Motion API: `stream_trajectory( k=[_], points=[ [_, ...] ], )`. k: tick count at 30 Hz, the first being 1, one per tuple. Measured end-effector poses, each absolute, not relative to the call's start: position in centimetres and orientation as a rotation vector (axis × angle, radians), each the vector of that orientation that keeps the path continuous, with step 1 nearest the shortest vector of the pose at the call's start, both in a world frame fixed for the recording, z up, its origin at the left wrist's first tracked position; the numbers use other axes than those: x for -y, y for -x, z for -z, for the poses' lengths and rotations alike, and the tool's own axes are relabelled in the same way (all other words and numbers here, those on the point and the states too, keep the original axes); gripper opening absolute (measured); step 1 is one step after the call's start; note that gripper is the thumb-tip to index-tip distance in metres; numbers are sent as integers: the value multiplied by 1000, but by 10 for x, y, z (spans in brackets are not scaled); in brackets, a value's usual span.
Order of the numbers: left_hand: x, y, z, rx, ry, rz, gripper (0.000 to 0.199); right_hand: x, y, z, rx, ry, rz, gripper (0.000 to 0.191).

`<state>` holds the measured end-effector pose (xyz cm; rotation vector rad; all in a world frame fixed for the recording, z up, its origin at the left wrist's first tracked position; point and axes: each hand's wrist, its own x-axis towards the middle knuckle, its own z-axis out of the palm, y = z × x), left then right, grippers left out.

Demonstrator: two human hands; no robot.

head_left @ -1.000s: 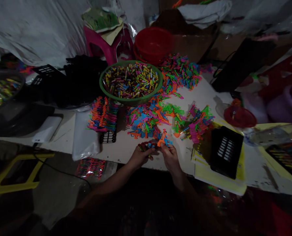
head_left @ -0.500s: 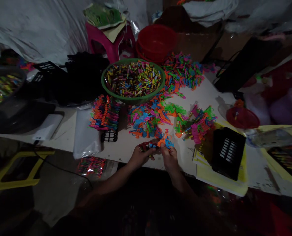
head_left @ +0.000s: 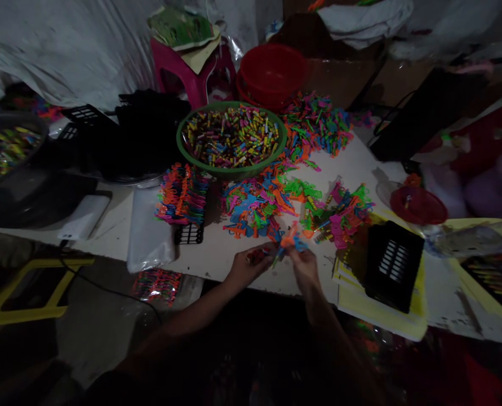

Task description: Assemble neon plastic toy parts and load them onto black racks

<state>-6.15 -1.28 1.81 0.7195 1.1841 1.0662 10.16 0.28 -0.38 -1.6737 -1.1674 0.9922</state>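
Observation:
My left hand (head_left: 243, 269) is curled around several small printed sticks (head_left: 257, 256), partly hidden by the fingers. Close beside it, my right hand (head_left: 306, 268) pinches small orange and blue plastic pieces (head_left: 292, 241), toy-like in shape but blurred. A thin greenish stick (head_left: 278, 256) shows between the two hands. Just beyond the hands lies a heap of colourful plastic pieces (head_left: 254, 206). A second pile, mostly pink and green (head_left: 349, 217), lies to the right, with a few printed sticks in it.
A green basin (head_left: 182, 148) full of printed sticks stands behind the heap. To its left are black plastic trays (head_left: 149, 129) and neatly stacked coloured pieces (head_left: 181, 194). Clear plastic bags (head_left: 149, 237) lie near the front edge. On the right, black trays (head_left: 392, 270) rest on yellow sheets.
My right hand has moved right, away from my left hand, with the orange and blue pieces. A thin stick now shows between the hands, which were closer together before.

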Motion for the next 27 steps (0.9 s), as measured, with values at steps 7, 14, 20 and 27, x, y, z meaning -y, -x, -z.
stream_trajectory(
  k=[7, 14, 20, 27],
  points=[
    [2, 65, 13, -1146, -402, -1090, 37, -25, -124, 5, 1496, 1926, -72, 49],
    [-4, 68, 13, -1109, -385, -1108, 41, -11, -80, 27, 1944, 1876, -197, 22],
    [-5, 72, 7, -1136, -523, -947, 36, 0, -120, 7, 2216, 1501, -761, 9],
    [0, 58, -11, -1161, -509, -1027, 29, -1, -121, -12, 1463, 1309, -1147, 44]
  ],
)
